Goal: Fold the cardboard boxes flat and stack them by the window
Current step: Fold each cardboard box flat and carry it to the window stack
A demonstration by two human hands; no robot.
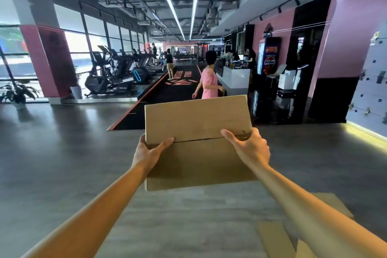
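Observation:
I hold a brown cardboard box (196, 119) out in front of me at chest height, above the grey floor. Its upper flap stands up and a dark seam runs across its middle. My left hand (149, 151) grips the box's left edge, thumb lying across the front face. My right hand (250, 146) grips the right side, thumb on the front and fingers curled into the seam. More brown cardboard (278, 234) lies on the floor at the lower right, partly hidden by my right forearm. The windows (88, 33) run along the left wall.
A pink pillar (46, 60), potted plants (17, 92) and exercise machines (113, 75) stand by the windows. A person in pink (208, 81) walks on the black carpet strip (167, 98) ahead. A white counter (236, 78), drinks fridge (269, 56) and lockers (370, 81) line the right side.

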